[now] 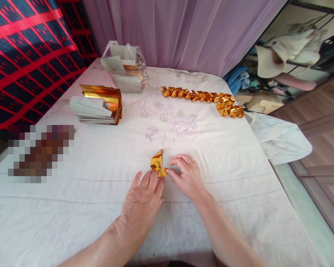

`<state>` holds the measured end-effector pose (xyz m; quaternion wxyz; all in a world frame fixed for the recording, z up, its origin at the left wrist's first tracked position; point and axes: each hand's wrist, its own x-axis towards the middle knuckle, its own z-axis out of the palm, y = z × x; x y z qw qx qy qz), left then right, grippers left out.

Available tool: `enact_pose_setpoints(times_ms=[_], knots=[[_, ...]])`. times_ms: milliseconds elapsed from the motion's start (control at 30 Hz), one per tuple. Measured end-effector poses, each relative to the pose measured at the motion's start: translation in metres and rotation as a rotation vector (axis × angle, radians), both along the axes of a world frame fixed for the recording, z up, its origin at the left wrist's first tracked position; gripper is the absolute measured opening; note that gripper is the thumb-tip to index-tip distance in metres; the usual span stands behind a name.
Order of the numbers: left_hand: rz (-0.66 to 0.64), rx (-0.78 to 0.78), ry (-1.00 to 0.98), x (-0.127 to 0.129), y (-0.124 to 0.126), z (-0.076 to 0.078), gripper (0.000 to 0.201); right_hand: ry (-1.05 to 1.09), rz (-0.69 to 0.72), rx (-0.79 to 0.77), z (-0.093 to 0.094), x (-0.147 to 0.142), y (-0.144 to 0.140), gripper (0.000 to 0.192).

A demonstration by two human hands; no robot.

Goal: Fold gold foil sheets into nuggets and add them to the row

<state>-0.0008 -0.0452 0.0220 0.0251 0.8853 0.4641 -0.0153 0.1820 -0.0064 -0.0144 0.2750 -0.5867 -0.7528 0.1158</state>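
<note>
Where fingers (156, 178) meet, gold paper (157, 162) unmarked.

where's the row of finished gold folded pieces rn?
The row of gold folded pieces lies at the far right of the white cloth, curving toward the right edge, right of the plastic bag and far beyond both hands.

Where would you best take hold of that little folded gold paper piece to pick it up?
Probably at the raised pointed flap of the gold paper piece, pinched from above: it stands clear of the tablecloth. Its near end lies flat beneath the left hand fingertips and at the right hand thumb, leaving little there to catch.
</note>
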Motion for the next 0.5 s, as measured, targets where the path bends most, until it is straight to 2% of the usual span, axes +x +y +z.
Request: enact_pose_setpoints(times_ms=[267,500], knots=[[-0.006,0.050,-0.013,-0.0014,-0.0010,-0.0018,0.046,0.011,0.030,-0.005,-0.0029,0.0053,0.0024,0.009],[-0.012,0.065,-0.007,-0.0019,-0.0011,-0.0016,0.046,-0.020,0.037,0.011,0.0016,0.0004,-0.0007,0.011]])
